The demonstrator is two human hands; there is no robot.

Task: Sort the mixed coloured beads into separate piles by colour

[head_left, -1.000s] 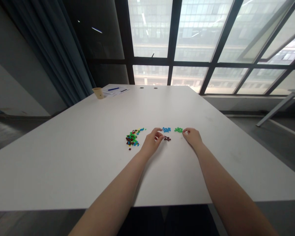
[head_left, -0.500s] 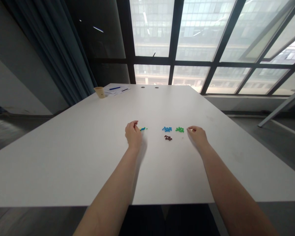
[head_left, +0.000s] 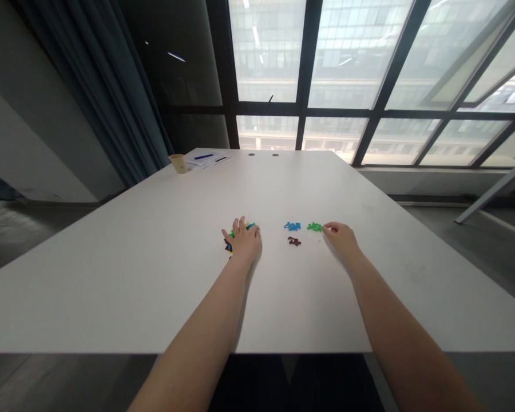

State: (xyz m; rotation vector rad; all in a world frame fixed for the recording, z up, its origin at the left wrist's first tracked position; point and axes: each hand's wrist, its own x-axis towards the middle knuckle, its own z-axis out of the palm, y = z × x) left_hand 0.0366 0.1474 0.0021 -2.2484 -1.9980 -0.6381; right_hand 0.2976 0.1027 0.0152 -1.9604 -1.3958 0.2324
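Note:
My left hand (head_left: 245, 241) lies over a mixed pile of small coloured pieces (head_left: 228, 246), its fingers spread. Green, blue, yellow and dark bits of that pile show around the fingers; the rest is hidden under the hand. To the right, my right hand (head_left: 341, 236) rests on the table with thumb and fingertips pinched together at the right edge of a small green pile (head_left: 314, 227). Whatever the pinch holds, if anything, is too small to make out. Between the hands lie a blue pile (head_left: 292, 226) and, just nearer to me, a dark brown pile (head_left: 294, 241).
The white table (head_left: 309, 303) reaches from my lap to the windows. At its far left stand a tan paper cup (head_left: 179, 164) and papers (head_left: 199, 162) with a blue pen (head_left: 203, 156). Two round dark discs sit near the far edge.
My left hand has shifted right and spread its fingers over the mixed pile, uncovering pieces on its left. My right hand has moved slightly left, up to the green pile.

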